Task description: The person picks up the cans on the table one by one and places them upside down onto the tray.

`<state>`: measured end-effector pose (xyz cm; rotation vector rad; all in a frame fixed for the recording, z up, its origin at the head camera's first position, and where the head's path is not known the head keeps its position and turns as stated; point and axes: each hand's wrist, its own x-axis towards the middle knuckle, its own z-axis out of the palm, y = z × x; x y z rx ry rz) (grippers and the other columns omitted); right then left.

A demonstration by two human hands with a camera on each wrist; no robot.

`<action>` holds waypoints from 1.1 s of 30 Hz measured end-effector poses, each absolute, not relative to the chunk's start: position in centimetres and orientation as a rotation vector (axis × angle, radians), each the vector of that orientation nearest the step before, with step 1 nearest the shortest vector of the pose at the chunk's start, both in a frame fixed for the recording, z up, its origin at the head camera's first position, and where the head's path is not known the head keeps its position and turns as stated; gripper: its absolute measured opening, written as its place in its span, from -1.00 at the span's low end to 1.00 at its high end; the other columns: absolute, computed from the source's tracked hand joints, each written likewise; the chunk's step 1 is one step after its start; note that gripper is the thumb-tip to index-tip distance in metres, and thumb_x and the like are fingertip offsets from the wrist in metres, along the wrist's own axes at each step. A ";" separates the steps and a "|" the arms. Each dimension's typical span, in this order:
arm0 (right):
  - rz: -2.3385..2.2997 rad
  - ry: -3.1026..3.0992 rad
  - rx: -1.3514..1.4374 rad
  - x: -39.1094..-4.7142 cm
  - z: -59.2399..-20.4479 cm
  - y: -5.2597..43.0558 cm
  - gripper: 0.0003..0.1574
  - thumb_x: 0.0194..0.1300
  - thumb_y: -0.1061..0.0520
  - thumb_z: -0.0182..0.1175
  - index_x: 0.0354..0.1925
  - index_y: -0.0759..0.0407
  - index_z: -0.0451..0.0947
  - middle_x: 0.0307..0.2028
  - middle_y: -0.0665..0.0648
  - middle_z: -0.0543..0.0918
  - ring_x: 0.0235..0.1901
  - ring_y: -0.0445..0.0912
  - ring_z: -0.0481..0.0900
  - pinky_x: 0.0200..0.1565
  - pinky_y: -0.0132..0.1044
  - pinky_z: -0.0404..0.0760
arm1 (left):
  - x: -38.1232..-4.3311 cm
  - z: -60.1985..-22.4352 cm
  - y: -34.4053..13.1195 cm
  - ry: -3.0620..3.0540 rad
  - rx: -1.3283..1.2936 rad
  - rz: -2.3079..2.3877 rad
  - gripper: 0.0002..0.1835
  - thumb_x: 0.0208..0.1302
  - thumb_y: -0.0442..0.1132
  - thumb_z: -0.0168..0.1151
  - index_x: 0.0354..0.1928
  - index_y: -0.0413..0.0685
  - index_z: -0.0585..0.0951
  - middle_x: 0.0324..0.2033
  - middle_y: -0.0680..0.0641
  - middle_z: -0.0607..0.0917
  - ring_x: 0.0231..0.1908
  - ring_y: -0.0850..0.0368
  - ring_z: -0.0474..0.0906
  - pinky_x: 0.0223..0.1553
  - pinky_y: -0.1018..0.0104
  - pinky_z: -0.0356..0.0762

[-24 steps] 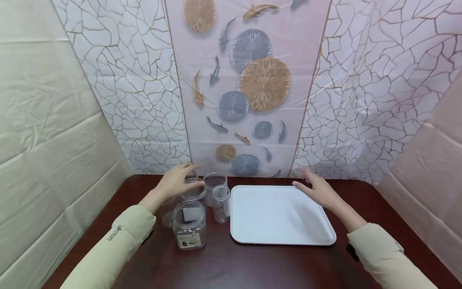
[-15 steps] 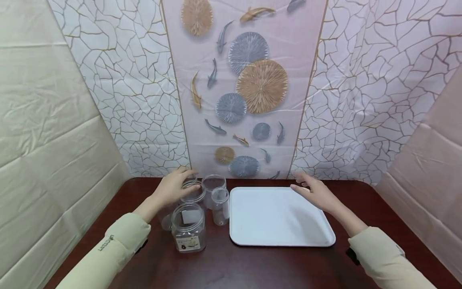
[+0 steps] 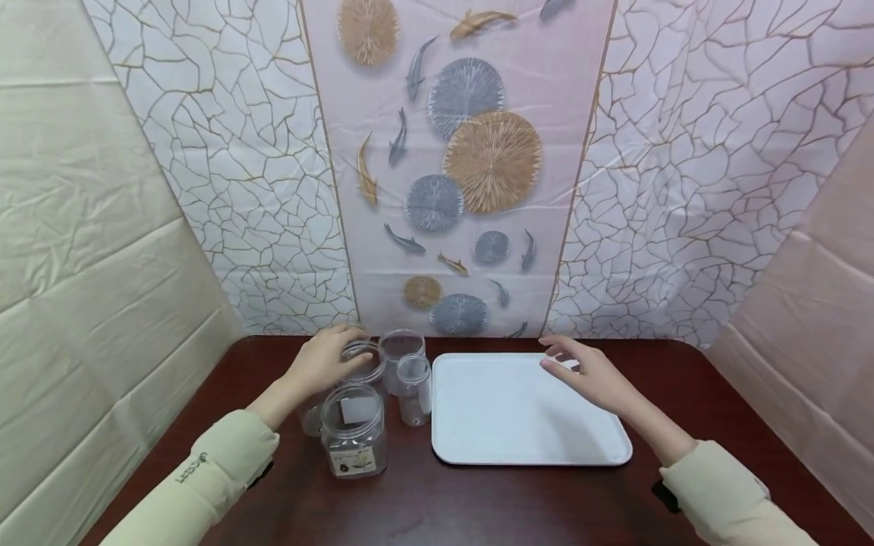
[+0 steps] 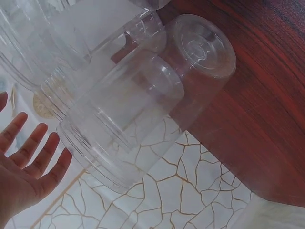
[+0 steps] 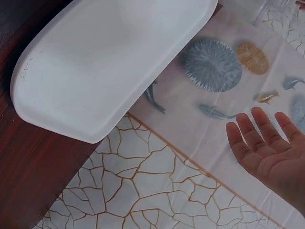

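Observation:
Several clear plastic jars without lids stand close together on the table's left side. In front is a wide jar [image 3: 353, 440] with a printed label; a narrow jar [image 3: 414, 398] stands to its right, and a round jar [image 3: 401, 356] is farther back. My left hand [image 3: 322, 364] hovers over the jars with its fingers spread, holding nothing. In the left wrist view, its fingertips are beside the rim of a tall clear jar [image 4: 119, 124]; I cannot tell if they touch. My right hand [image 3: 590, 375] is above the far right part of the white tray [image 3: 529, 409], fingers loose, nothing held.
The dark red wooden table [image 3: 437, 500] runs back to a patterned cloth wall [image 3: 464, 167] with fish and round shapes. Pale cloth walls [image 3: 102, 227] rise at both sides. The tray lies right next to the narrow jar.
My right hand has moved a little left and lower over the tray. My left hand has lowered slightly over the jars. The whole head view has shifted a little; jars and tray stay put.

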<state>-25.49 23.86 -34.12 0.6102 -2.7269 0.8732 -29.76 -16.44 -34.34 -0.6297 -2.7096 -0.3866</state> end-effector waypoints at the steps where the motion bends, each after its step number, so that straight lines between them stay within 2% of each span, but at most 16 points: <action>1: 0.873 -2.727 0.618 -25.4 -34.2 23.7 -0.48 0.26 -0.08 0.00 0.09 0.17 0.33 -0.13 0.20 0.57 -0.08 0.10 0.51 -0.16 -0.05 0.51 | -29.8 -34.4 -16.4 -2.712 -0.630 -0.388 -0.59 0.13 0.10 0.11 -0.01 0.12 0.51 -0.01 -0.06 0.54 -0.03 -0.08 0.47 -0.16 -0.05 0.45; 20: 0.895 -2.712 0.701 -23.8 -34.9 22.2 -0.50 0.22 -0.07 0.05 0.09 0.09 0.35 -0.14 0.09 0.58 -0.13 -0.01 0.53 -0.23 -0.17 0.52 | -30.0 -34.9 -15.4 -2.790 -0.603 -0.445 -0.54 0.11 0.08 0.14 0.05 0.10 0.48 0.03 -0.09 0.50 0.06 -0.09 0.39 -0.07 -0.08 0.40; 33: 0.901 -2.729 0.710 -23.6 -35.1 21.5 -0.49 0.22 -0.09 0.05 0.10 0.04 0.34 -0.12 0.06 0.57 -0.09 0.01 0.52 -0.18 -0.12 0.51 | -28.7 -34.2 -12.2 -2.728 -0.759 -0.300 -0.54 0.06 0.11 0.17 0.02 0.18 0.49 -0.07 -0.03 0.55 -0.10 -0.02 0.48 -0.21 0.06 0.48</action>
